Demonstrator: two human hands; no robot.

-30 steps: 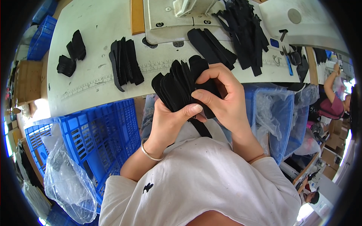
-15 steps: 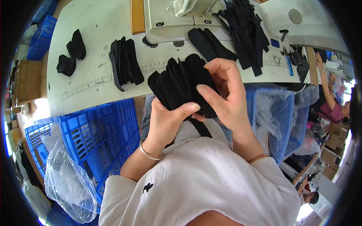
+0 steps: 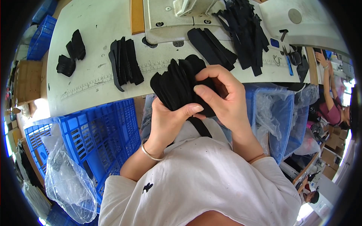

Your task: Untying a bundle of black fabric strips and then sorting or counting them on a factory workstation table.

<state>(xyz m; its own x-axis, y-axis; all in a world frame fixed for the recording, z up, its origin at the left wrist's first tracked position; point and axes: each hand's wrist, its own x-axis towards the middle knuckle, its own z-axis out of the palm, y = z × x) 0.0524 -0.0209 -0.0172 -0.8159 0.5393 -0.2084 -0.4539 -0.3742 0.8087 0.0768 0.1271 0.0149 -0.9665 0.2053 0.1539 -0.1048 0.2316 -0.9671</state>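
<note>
A thick stack of black fabric pieces [image 3: 175,84] is held over the table's near edge, its layers fanned at the top. My left hand [image 3: 171,116] is closed round the lower left of the stack, thumb across its front. My right hand [image 3: 224,96] pinches the right side of the same stack between thumb and fingers. On the white table [image 3: 90,22] beyond lie another bundle of black pieces [image 3: 126,62] to the left and a flatter bundle [image 3: 212,48] behind my right hand.
A sewing machine base [image 3: 181,22] stands at the back. Black strips [image 3: 247,37] pile right of it, with blue-handled snips [image 3: 289,62] beyond. Small black pieces [image 3: 71,54] lie far left. Blue crates [image 3: 100,132] flank me below the table. Another person [image 3: 332,105] works at far right.
My right fingers have curled in and shifted slightly left and down on the stack. The fabric's top layers have changed their spread a little. The left hand holds nearly the same place.
</note>
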